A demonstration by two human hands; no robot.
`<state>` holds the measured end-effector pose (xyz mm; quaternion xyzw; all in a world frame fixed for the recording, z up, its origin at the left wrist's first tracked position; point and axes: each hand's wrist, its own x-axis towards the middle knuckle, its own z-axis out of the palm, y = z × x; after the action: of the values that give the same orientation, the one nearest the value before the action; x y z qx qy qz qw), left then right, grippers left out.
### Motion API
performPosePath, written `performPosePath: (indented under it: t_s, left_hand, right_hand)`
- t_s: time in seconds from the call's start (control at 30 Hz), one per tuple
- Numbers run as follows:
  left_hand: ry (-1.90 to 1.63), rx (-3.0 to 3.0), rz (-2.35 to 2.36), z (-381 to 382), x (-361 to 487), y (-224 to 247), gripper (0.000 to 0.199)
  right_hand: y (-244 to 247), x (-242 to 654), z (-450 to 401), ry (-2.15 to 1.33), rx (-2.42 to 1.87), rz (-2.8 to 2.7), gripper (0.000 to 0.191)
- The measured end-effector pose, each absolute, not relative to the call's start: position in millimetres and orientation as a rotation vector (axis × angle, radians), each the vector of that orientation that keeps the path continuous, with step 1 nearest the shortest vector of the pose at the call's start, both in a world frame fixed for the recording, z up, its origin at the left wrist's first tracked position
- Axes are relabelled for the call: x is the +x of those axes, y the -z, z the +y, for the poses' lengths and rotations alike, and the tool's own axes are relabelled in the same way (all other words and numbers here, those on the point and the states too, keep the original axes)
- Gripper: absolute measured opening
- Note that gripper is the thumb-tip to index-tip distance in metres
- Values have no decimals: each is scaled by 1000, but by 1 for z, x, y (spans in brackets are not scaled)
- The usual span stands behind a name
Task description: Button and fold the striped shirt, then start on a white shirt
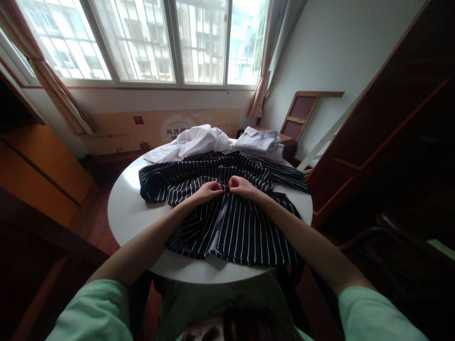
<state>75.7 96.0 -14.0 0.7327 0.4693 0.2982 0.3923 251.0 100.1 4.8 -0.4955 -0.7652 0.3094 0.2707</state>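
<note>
- L hand (212,190) & R hand (241,186) each pinching striped shirt (256,232) at front opening, fingertips close tog.; can't tell if a button's btwn them.
- Shirt spread mid-to-near on white table (131,218); white clothes (206,139) at far side.
- Risk: uneven pull cd skew front edges; tugging nearward cd drag hem over near rim.

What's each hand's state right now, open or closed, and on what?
Left hand: closed, pinching the striped shirt at its front opening.
Right hand: closed, pinching it there too.
</note>
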Motion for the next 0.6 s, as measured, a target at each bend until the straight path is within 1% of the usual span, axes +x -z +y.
performPosePath:
  t_s: [0.07, 0.2, 0.5, 0.6]
  left_hand:
    - [-755, 1847, 1184, 96, 76, 14, 12]
    - [-751, 1846, 1174, 95, 76, 13, 11]
    - [-782, 1855, 1190, 95, 76, 14, 12]
    - [-797, 1848, 1169, 96, 76, 15, 14]
  right_hand:
    - [-4, 252, 101, -867, -1309, -2085, 11]
    - [-4, 252, 99, -935, -1239, -2143, 21]
    - [-4, 250, 97, -685, -1322, -2071, 15]
    - [0, 251, 100, -720, -1317, -2005, 23]
